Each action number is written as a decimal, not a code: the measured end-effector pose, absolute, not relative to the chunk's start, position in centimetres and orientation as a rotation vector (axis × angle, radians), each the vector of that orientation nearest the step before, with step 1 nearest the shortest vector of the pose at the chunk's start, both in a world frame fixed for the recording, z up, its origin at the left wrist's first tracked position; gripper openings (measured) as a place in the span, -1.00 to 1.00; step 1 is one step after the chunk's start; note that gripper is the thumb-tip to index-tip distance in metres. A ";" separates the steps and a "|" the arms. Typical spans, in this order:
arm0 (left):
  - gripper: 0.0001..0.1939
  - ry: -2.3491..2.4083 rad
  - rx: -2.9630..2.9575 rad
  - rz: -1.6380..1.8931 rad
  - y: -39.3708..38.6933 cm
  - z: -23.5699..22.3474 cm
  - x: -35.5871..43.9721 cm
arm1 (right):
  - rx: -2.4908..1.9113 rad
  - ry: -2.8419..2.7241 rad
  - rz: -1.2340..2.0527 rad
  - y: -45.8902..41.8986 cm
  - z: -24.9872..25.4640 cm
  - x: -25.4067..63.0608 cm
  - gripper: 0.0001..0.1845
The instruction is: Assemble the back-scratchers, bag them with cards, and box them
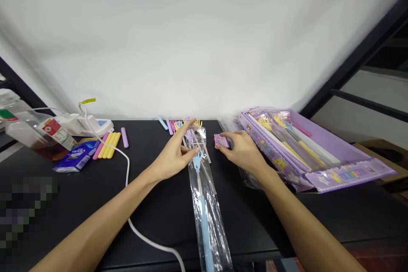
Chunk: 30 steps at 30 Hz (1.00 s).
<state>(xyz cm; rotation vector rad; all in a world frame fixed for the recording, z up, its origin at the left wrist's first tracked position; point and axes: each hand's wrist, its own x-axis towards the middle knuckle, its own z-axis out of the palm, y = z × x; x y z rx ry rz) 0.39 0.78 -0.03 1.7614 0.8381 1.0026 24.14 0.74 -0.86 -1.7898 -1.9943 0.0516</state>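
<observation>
A blue hand-shaped back scratcher [200, 195] lies in a clear plastic sleeve [208, 216] down the middle of the black table [79, 204]. My left hand [175, 153] rests at the sleeve's top end, its fingers pinching the plastic beside the blue claw. My right hand [242, 148] is just to the right, fingers closed on a small pink card [221, 140]. Behind the hands lies a cluster of several loose pastel scratchers [180, 124].
A purple display box [344, 153] with packed scratchers stands at the right. At the left are yellow and pink handles [108, 144], a blue packet [76, 157], a plastic bottle [38, 134], a white device [86, 124] and its white cable [127, 170]. A white wall rises behind.
</observation>
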 end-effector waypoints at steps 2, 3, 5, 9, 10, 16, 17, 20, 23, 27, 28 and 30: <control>-0.21 0.842 1.761 0.999 0.8 -0.2 0.4 | -1.780 -1.992 0.058 0.7 -0.8 24.1 -0.54; -0.21 0.840 1.761 0.995 0.8 -0.3 0.5 | -1.777 -1.998 0.056 0.7 -0.8 24.1 -0.54; -0.22 0.834 1.760 0.985 0.8 -0.4 0.5 | -1.778 -2.013 0.053 0.8 -0.8 24.1 -0.56; -0.21 0.815 1.775 0.997 0.8 -0.6 0.6 | -1.789 -2.022 0.045 0.7 -0.8 24.0 -0.57; -0.20 0.807 1.783 1.001 0.9 -0.6 0.6 | -1.787 -2.022 0.040 0.7 -0.8 23.9 -0.56; -0.21 0.830 1.777 0.981 0.8 -0.6 0.6 | -1.628 -1.815 0.273 1.0 -0.5 23.9 -0.66; -0.21 0.828 1.775 0.979 0.8 -0.6 0.6 | -1.587 -1.742 0.363 1.1 -0.5 23.9 -0.70; -0.21 0.814 1.774 0.976 0.8 -0.7 0.6 | -1.450 -1.550 0.523 1.0 -0.1 23.8 -0.83; -0.22 0.809 1.774 0.977 0.8 -0.7 0.6 | -1.328 -1.386 0.541 0.7 0.5 23.7 -0.84; -0.21 0.809 1.768 0.980 0.7 -0.6 0.6 | -1.250 -1.240 0.548 0.5 1.4 23.6 -0.76; -0.21 0.817 1.765 0.976 0.7 -0.6 0.7 | -1.225 -1.225 0.558 0.5 1.5 23.7 -0.73; -0.19 0.831 1.763 0.966 0.8 -0.5 0.7 | -1.141 -1.254 0.580 0.3 1.7 23.7 -0.68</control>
